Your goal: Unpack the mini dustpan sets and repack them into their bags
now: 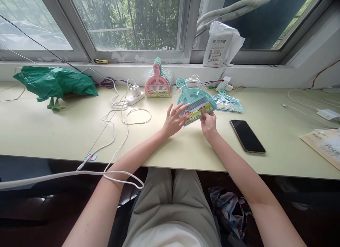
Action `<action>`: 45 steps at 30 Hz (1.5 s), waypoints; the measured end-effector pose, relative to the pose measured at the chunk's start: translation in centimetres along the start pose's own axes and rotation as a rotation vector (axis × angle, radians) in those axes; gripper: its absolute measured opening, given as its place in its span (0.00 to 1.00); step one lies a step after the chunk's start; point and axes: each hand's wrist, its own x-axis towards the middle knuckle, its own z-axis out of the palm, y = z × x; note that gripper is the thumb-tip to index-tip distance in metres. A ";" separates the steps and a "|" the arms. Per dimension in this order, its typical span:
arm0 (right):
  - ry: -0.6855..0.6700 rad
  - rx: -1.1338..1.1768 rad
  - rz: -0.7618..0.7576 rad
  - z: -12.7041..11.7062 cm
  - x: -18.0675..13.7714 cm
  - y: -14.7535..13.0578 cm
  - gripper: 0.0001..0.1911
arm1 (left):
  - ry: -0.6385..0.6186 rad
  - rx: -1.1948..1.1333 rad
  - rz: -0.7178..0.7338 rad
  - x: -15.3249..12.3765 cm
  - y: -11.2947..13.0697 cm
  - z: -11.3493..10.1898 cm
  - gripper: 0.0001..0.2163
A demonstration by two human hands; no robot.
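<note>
A teal mini dustpan and brush set, in a clear plastic wrapper with a printed label, is tilted above the table in front of me. My right hand grips its lower right corner, thumb on the label. Fingers spread, my left hand rests against the lower left of the label. Behind it, a pink dustpan set stands upright against the wall, with teal ones stacked at its back. Another wrapped teal dustpan set lies to the right of the held one.
A black phone lies right of my right hand. White cables and a power strip are at left, one cable crossing my left forearm. A green plastic bag sits far left. A white package stands on the sill.
</note>
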 end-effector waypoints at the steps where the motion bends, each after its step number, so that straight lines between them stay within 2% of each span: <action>1: 0.005 -0.001 0.001 0.0 0.0 0.0 0.12 | 0.006 0.000 -0.008 0.0 0.1 0.0 0.10; 5: 0.004 0.021 -0.001 0.1 -0.1 -0.3 0.12 | 0.120 -0.010 -0.070 -0.3 0.2 0.4 0.11; 8: -0.013 0.027 -0.019 0.1 -0.2 -0.6 0.12 | 0.311 -0.113 -0.204 -0.1 -0.3 0.7 0.26; 10: -0.014 0.013 -0.031 0.2 -0.2 -0.8 0.11 | 0.396 -0.267 -0.305 0.3 -1.2 0.6 0.35; 12: -0.014 0.010 -0.039 0.2 -0.3 -0.9 0.11 | 0.340 -0.495 -0.388 0.9 -2.2 0.4 0.36; 14: -0.023 0.022 -0.038 0.2 -0.3 -0.9 0.12 | 0.124 -0.729 -0.470 1.3 -3.0 0.4 0.35; 16: -0.035 0.031 -0.030 0.2 -0.4 -0.7 0.12 | -0.041 -0.871 -0.477 1.3 -3.0 0.6 0.34; 19: -0.047 0.012 -0.017 0.3 -0.6 -0.3 0.13 | -0.100 -0.938 -0.484 1.0 -2.1 1.1 0.33; 23: -0.026 -0.017 -0.008 0.5 -0.9 0.1 0.12 | -0.172 -0.906 -0.600 0.6 -1.0 1.3 0.31; 32: 0.041 0.041 0.138 0.1 0.4 -0.3 0.07 | -0.185 -0.851 -0.592 0.6 -0.9 1.1 0.28; 38: 0.052 0.050 0.164 -0.1 0.5 -0.5 0.09 | -0.193 -0.845 -0.553 0.5 -0.9 1.2 0.27; 42: -0.068 0.054 0.140 0.2 0.3 -0.8 0.11 | -0.141 -0.864 -0.573 0.7 -1.4 0.9 0.27; 45: -0.267 0.026 0.161 0.6 -0.3 -1.4 0.13 | -0.113 -0.894 -0.582 0.9 -2.3 0.2 0.28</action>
